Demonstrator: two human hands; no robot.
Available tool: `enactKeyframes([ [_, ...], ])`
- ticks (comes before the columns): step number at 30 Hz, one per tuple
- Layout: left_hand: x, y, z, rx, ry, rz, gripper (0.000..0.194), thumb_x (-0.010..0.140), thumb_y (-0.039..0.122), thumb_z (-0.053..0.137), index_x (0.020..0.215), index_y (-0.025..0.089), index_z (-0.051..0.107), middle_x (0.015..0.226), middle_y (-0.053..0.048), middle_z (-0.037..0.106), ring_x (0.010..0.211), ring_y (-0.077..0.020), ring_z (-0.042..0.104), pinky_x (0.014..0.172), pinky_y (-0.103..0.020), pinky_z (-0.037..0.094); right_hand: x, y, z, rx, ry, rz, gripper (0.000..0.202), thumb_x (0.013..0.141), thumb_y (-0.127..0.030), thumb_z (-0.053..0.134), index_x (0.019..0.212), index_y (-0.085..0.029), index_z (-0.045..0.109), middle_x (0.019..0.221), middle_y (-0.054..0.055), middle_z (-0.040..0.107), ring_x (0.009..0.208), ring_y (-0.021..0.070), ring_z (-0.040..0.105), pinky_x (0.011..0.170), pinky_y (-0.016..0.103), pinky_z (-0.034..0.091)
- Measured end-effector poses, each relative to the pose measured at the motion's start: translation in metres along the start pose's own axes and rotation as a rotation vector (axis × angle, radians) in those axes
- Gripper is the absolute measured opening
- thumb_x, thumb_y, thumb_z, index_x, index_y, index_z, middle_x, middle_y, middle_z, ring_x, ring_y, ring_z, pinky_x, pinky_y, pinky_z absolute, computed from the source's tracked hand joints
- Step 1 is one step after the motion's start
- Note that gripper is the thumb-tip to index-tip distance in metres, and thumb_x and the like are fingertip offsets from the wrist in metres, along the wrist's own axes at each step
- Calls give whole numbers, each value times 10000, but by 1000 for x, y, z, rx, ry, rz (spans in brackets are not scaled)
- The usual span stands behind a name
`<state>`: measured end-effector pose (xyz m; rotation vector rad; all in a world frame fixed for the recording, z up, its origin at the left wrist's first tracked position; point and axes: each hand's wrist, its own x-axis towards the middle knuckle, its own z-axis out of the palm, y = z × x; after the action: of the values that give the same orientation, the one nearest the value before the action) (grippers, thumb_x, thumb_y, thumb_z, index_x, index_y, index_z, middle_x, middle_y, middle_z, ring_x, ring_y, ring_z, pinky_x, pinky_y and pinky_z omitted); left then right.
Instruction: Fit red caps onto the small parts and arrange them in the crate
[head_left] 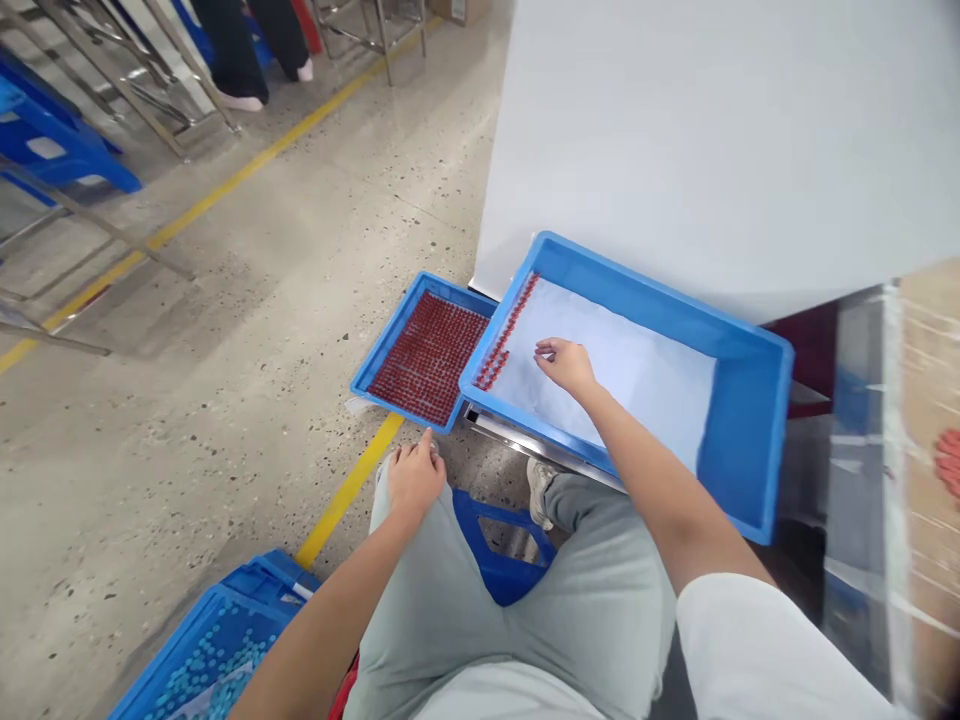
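My right hand hovers over the white sheet lining a large blue tray. Its fingers are drawn together in a loose pinch; whether a small piece sits between them is hidden. Left of that hand, small red round pieces form a long row along the tray's side, with a short second row beside its near end. My left hand rests on my left knee, fingers stretched out and holding nothing. Its fingertips are close to the near edge of a smaller blue tray, which is filled with rows of red pieces.
A white table stands behind the large tray. At lower left, a blue crate holds loose light-blue pieces. A cardboard surface is at right. Metal stool frames, a blue stool and a person's legs are farther back.
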<state>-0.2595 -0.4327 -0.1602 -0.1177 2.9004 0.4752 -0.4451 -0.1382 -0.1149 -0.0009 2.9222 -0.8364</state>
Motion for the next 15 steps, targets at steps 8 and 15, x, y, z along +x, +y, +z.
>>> enactKeyframes([
  [8,2,-5,4,113,-107,9,558,870,337,365,1390,138,395,1045,-186,663,1089,-308,574,981,-444,340,-203,-42,-16,356,179,269,357,897,-475,366,1120,-326,601,992,-30,722,855,164,688,788,350,567],
  [15,21,1,31,212,-230,40,664,784,407,439,1402,187,342,1102,-185,660,1097,-349,590,897,-482,407,-382,-73,-24,356,121,290,283,714,-407,645,961,-546,644,800,-181,718,673,136,697,649,294,578],
])
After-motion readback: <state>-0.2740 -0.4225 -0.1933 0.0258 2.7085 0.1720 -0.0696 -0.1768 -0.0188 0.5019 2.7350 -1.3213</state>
